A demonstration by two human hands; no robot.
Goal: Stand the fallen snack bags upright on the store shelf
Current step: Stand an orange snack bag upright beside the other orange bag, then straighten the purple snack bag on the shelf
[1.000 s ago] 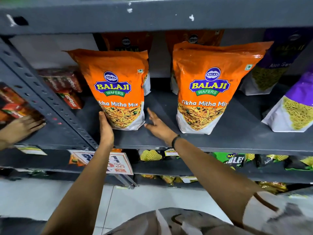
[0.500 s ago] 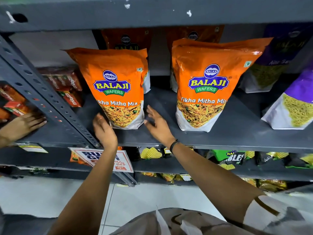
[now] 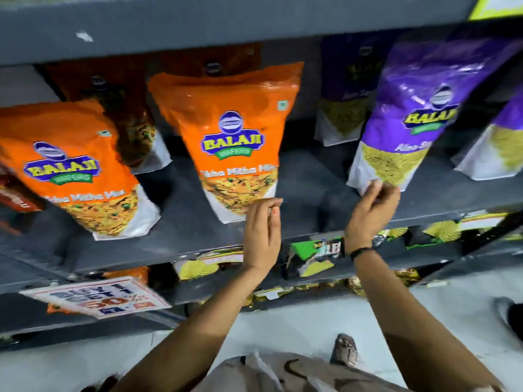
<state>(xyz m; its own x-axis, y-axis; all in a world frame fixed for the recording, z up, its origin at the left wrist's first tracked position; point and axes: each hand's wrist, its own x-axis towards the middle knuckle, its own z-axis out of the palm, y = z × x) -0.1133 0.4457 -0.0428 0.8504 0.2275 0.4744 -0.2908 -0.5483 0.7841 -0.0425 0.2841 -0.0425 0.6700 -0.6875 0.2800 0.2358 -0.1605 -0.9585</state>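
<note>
Two orange Balaji snack bags stand upright on the grey shelf (image 3: 311,210): one at the left (image 3: 73,165), one in the middle (image 3: 235,137). A purple Balaji bag (image 3: 418,114) stands at the right, leaning a little. My left hand (image 3: 261,230) hovers open in front of the shelf edge, just right of the middle orange bag's base. My right hand (image 3: 373,210) reaches to the purple bag's lower left corner, fingertips at its base; whether they grip it I cannot tell. The frame is motion-blurred.
More orange and purple bags stand behind in a back row. Another purple bag (image 3: 498,148) is at the far right. The shelf below holds yellow and green snack packets (image 3: 314,256). A white price sign (image 3: 96,298) hangs at lower left. An upper shelf (image 3: 226,26) overhangs.
The view has swung right. Both hands have left the left orange bag and moved right; my right hand now reaches the purple bag's base.
</note>
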